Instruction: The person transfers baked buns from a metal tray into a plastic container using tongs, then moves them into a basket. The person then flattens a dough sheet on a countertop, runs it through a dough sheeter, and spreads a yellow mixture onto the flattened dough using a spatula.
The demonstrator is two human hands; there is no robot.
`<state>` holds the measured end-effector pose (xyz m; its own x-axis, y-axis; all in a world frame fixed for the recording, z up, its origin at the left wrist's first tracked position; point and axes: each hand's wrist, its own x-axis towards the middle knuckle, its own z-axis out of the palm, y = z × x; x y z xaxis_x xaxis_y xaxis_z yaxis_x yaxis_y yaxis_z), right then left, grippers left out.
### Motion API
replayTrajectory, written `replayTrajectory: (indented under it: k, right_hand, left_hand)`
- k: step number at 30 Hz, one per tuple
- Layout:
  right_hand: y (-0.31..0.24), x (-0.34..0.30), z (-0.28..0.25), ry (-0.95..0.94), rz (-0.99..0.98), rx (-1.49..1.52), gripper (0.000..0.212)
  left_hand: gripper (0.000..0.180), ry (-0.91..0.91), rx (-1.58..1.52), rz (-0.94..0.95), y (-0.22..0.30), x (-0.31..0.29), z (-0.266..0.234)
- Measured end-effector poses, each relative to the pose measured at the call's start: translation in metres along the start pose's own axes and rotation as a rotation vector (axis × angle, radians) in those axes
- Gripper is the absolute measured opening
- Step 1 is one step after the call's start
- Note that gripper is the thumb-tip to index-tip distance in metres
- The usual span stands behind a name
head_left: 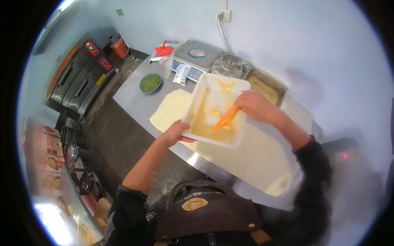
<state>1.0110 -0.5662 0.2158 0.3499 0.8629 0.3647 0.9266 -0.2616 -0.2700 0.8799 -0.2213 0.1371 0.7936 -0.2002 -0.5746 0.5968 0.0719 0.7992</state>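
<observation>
My left hand [177, 132] grips the near left corner of a white rectangular tub [239, 84], which is held tilted above the table. Inside the tub are a yellowish liquid or paste and a few pale yellow lumps [214, 110]. In my right hand [255, 105] is an orange scraper [227, 117], closed in the fingers, its blade down in the tub's contents. Under the tub a long sheet of rolled dough [254, 164] stretches across the table from the upper left to the lower right; the tub hides its middle.
On the metal table [131, 96] stand a blue bowl of chopped greens [151, 83], a digital scale [199, 55] with a packet, and a metal pan of dough [264, 88]. A deck oven [78, 82] is at the far left. A wall socket [225, 15] has cables hanging down.
</observation>
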Motion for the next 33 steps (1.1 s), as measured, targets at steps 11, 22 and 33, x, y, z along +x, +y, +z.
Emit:
replayTrajectory:
  k: [11,22,33]
  right_hand:
    - [0.062,-0.01,-0.014,-0.017,-0.347,-0.256,0.019]
    - [0.105,-0.015,-0.012,-0.102,-0.353,-0.224,0.026]
    - [0.11,-0.022,-0.029,-0.124,-0.284,-0.255,0.022]
  left_hand:
    - [0.064,0.118,0.0,-0.07,0.019,0.014,-0.017]
    - [0.067,0.167,-0.062,-0.113,0.015,0.052,-0.028]
    - [0.063,0.202,-0.065,-0.153,-0.011,0.079,-0.047]
